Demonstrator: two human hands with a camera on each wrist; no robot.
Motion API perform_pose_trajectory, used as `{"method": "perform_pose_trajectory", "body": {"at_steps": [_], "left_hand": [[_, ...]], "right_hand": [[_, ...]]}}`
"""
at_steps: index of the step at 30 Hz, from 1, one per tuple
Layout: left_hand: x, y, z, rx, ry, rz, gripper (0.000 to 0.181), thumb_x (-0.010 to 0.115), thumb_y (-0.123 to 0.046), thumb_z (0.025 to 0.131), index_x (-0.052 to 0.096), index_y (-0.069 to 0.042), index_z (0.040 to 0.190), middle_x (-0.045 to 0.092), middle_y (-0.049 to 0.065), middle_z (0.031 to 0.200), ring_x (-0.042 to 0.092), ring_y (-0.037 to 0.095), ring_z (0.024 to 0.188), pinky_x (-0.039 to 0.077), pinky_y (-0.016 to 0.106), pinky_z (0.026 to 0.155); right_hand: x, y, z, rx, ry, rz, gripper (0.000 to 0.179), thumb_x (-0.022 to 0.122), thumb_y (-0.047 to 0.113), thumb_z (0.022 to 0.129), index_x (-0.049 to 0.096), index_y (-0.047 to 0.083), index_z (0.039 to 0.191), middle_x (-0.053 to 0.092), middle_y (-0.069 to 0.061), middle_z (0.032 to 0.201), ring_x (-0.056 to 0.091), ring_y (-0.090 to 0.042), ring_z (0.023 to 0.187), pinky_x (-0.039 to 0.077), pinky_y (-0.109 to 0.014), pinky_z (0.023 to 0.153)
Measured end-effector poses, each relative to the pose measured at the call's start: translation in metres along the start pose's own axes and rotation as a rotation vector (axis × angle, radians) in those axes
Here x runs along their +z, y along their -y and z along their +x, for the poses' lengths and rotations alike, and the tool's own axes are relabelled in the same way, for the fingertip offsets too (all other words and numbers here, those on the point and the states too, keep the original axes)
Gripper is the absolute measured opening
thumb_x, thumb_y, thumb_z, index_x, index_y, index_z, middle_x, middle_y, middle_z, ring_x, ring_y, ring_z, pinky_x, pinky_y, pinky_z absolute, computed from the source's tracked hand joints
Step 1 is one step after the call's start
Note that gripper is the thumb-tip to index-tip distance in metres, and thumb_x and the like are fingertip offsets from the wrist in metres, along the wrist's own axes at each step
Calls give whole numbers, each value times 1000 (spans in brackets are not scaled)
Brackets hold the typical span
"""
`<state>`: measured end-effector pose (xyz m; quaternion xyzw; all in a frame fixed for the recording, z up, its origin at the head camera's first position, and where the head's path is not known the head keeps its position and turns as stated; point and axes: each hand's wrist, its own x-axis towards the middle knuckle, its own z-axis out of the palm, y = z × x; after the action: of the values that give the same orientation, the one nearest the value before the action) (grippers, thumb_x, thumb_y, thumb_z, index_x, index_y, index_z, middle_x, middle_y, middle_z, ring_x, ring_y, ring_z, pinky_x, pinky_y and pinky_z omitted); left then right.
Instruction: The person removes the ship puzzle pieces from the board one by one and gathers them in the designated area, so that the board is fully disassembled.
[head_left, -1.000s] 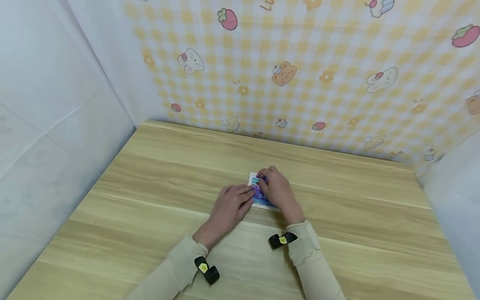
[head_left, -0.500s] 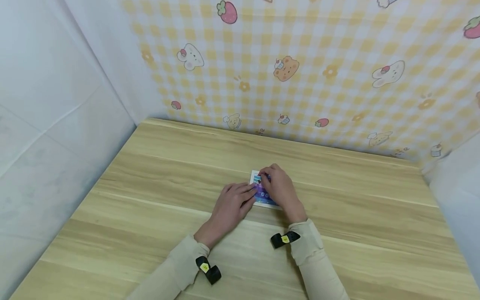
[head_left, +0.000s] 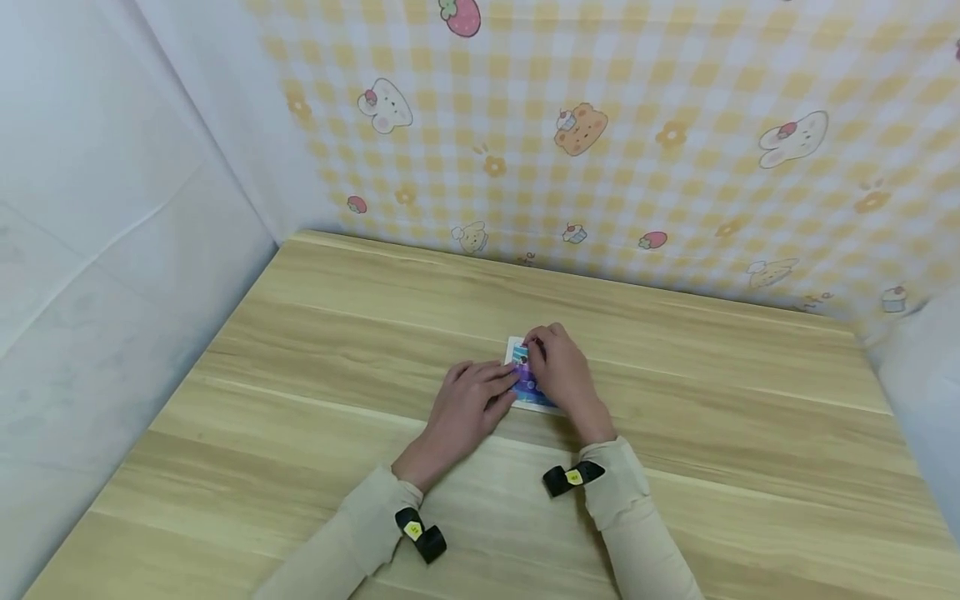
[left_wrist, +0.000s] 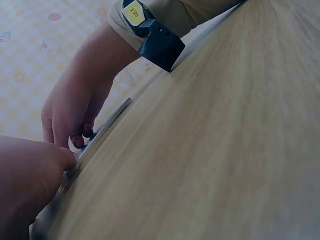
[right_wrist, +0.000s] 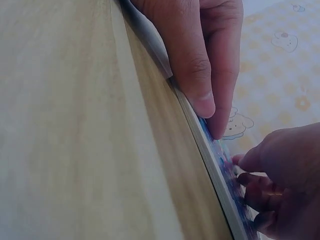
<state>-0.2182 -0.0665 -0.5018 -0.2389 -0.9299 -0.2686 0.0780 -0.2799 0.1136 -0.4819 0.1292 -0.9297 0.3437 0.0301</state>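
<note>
Just below centre of head view, picture card [head_left: 534, 399]: on wooden table [head_left: 720, 417], blue-purple print partly covered
Left hand [head_left: 463, 408]: released, fingers extended, tips on card's left side
Right hand [head_left: 564, 372]: curled over card's upper right; whether grasping anything, cannot tell
Top of head view, cloth [head_left: 637, 167]: yellow check, behind table

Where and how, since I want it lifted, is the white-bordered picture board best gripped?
Probably pinch the picture board at its near edge, from the person's side: it lies flat on the table, and that thin edge shows largely bare while left hand and right hand cover other parts.
</note>
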Motion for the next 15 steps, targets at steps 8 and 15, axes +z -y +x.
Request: {"method": "perform_pose_trajectory", "body": {"at_steps": [8, 15], "left_hand": [[-1, 0, 0, 2, -2, 0, 34, 63, -30, 105, 70, -14, 134, 64, -1, 143, 54, 21, 137, 37, 51, 115], [-2, -1, -1, -2, 7, 13, 34, 62, -30, 105, 70, -15, 135, 64, -1, 143, 54, 20, 138, 36, 50, 116]], "right_hand": [[-3, -2, -2, 13, 18, 104, 15, 59, 13, 105, 66, 2, 112, 63, -15, 110, 59, -29, 88, 52, -46, 80], [-6, -4, -2, 64, 56, 181, 21, 65, 13, 102, 70, -1, 117, 64, -16, 109, 58, -26, 86, 50, -37, 76]]}}
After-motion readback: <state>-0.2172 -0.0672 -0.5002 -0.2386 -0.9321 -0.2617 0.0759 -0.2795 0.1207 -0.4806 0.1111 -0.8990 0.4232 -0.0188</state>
